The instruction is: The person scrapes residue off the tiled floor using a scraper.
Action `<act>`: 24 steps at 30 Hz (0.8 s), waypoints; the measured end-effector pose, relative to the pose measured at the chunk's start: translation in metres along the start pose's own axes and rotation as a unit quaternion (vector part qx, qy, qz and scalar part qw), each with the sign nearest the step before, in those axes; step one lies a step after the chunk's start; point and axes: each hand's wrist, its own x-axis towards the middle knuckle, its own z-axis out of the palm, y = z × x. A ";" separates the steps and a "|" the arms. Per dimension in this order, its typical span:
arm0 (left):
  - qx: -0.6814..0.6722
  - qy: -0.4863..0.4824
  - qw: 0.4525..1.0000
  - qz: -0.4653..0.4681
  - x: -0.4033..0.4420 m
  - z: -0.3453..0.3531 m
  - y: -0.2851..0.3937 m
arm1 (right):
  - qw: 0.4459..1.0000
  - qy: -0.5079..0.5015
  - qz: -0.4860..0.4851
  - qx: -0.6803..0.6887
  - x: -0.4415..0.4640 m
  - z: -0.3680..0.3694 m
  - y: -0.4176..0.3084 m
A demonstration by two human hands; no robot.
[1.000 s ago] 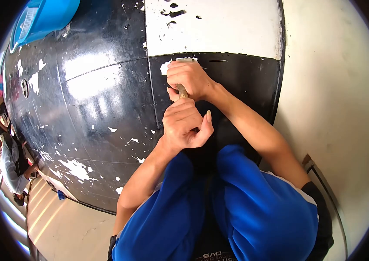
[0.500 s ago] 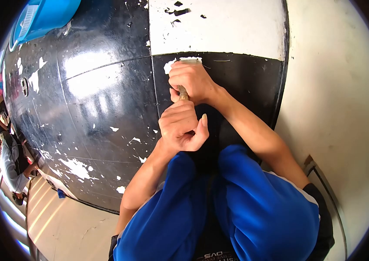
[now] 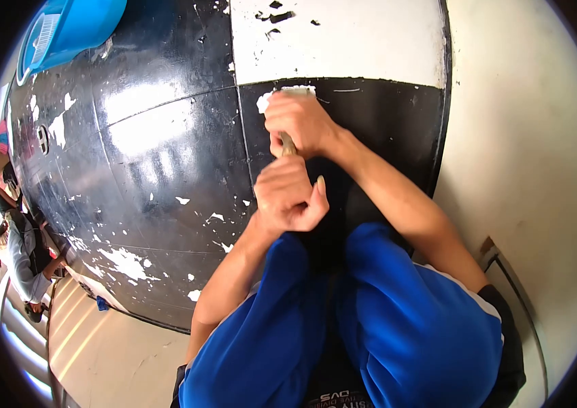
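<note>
Both my hands are closed on a scraper (image 3: 288,144) with a brownish handle, held one above the other. My right hand (image 3: 302,124) is higher up, near the blade end, and hides most of the tool. My left hand (image 3: 286,196) wraps the lower end of the handle, thumb sticking out. At the blade end lies a bare white patch (image 3: 263,104) in the black panel surface (image 3: 377,126). The blade itself is largely covered by my right hand.
A white square (image 3: 343,44) with several dark flakes borders the black area. At upper left stands a blue basin (image 3: 84,30). A crouching person (image 3: 22,255) is at far left. Pale floor (image 3: 526,136) lies to the right. White chips (image 3: 128,264) mark the black surface.
My left hand has shifted slightly right and up, while both hands keep their hold on the scraper. The view has moved a little. The person at far left appears slightly lower.
</note>
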 end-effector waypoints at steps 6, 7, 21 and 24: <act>0.005 -0.003 0.999 -0.039 0.006 -0.009 0.013 | 0.998 -0.025 0.045 0.021 0.001 -0.003 -0.011; -0.031 0.039 0.999 -0.015 0.003 0.000 0.008 | 0.999 -0.015 0.040 0.019 0.000 -0.003 -0.011; -0.023 0.010 1.000 -0.014 0.002 -0.006 0.003 | 0.999 0.010 0.029 -0.012 0.001 0.003 -0.002; -0.028 0.019 0.999 -0.011 0.013 -0.012 -0.005 | 0.998 0.016 0.053 -0.034 0.006 0.007 0.002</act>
